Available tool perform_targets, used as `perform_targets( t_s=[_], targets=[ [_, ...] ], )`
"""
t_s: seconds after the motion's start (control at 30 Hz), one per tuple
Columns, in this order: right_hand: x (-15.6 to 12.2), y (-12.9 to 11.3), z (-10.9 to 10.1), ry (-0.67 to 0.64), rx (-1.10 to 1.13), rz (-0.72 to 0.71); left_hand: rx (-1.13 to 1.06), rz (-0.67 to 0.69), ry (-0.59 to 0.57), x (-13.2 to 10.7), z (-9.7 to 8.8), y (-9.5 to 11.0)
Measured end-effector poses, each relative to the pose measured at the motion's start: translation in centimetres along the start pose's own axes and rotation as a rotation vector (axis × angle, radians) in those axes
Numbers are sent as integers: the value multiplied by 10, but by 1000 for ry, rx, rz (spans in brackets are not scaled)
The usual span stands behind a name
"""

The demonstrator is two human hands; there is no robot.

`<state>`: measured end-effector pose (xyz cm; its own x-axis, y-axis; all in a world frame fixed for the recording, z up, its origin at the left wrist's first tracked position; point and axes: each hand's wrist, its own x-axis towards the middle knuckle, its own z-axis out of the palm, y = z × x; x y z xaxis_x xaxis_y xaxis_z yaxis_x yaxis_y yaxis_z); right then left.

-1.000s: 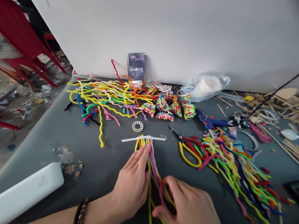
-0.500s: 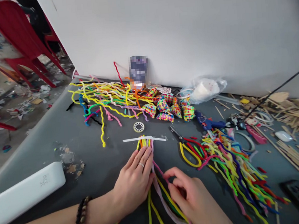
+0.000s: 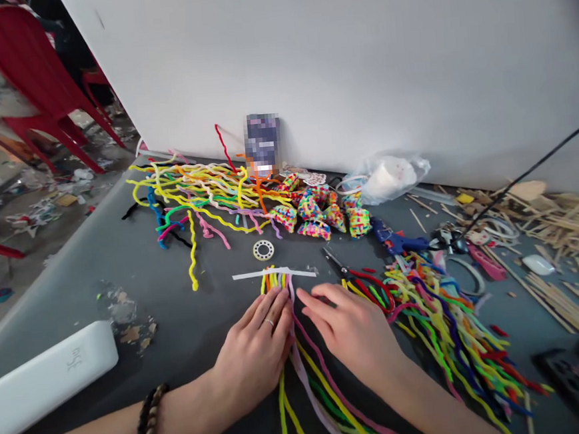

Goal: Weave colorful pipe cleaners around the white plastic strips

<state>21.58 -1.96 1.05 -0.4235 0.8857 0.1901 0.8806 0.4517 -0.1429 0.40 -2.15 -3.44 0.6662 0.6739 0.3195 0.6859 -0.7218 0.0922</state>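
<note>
Fuzzy pipe cleaners (image 3: 297, 350) in yellow, pink, lilac and green run toward me from a strip of white tape (image 3: 274, 272), which fixes their upper ends to the dark table. My left hand (image 3: 254, 340) lies flat across the strands just below the tape, its fingers stretched out and its thumb partly hidden. To the right, my right hand (image 3: 350, 319) hovers close by with fingers extended and apart, holding nothing I can see. Beside it lie scissors (image 3: 375, 287) with red and yellow handles, partly covered by that hand.
Loose pipe cleaners (image 3: 201, 184) spread at the back, near several woven multicoloured bundles (image 3: 311, 205). A tape ring (image 3: 263, 250) sits above the strip. Right: a blue glue gun (image 3: 396, 239), a pipe-cleaner pile (image 3: 458, 317) and wooden sticks (image 3: 560, 222). Left: a white power bank (image 3: 56, 379).
My right hand has let go of the pink pipe cleaner, moved up toward the tape and spread its fingers. The pink strand now lies loose. My left hand stays on the strands.
</note>
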Motion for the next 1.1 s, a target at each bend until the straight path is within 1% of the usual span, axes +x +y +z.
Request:
perform_targets(
  t_s=[0.13,0.27,0.37,0.43,0.53,0.63,0.87,0.97,1.1],
  targets=[
    [32,7,16,-53,-164,-101,18,16,7,2,1,0],
    [42,14,20,-92,-192,-138,9,3,-4,4,-1,1],
    [39,19,18,-74,-147,-114,28,-4,-5,5,-2,2],
    [34,21,17,-26,-88,-105,43,-4,-16,5,-3,2],
    [28,20,19,21,-67,-146,58,9,-31,6,-4,2],
    [26,20,22,-10,-134,-184,49,16,-12,6,-3,1],
    [22,15,24,-39,-243,-164,32,14,47,3,-1,2],
    [18,10,26,-51,-282,-182,5,9,42,3,0,1],
    [16,8,27,-47,-267,-179,-12,24,29,3,1,0]
  ],
)
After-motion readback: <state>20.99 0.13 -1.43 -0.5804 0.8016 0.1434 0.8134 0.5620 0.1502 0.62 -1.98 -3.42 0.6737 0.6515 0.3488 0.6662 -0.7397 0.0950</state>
